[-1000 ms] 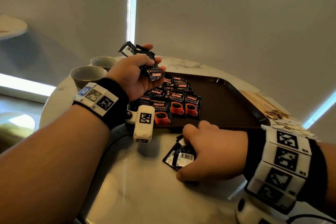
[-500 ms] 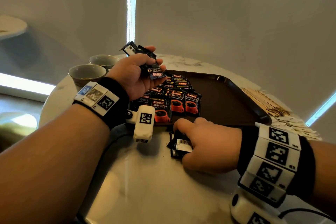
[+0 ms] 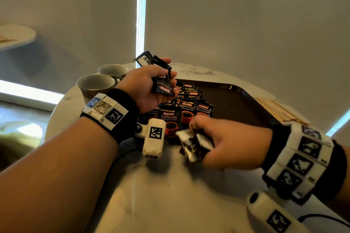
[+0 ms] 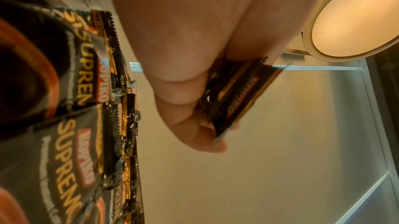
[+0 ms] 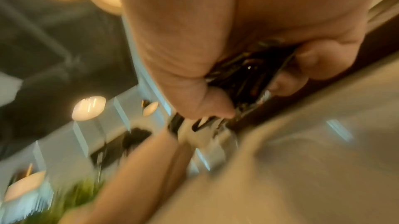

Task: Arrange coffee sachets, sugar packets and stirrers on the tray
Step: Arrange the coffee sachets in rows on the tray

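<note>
Right hand (image 3: 227, 143) and its sachets (image 3: 193, 147) motion-blurred.

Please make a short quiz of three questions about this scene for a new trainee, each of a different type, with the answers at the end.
1. True or false: the left hand is empty.
2. Multiple choice: where are the wooden stirrers? A) on the table, right of the tray; B) in a cup; C) in the right hand.
3. Fill in: the coffee sachets on the tray lie in its ___ part, seen from the head camera.

Key
1. False: it grips several coffee sachets.
2. A.
3. Left; the right part shows bare brown surface. The right hand also grips sachets, near the tray's front edge.
</note>
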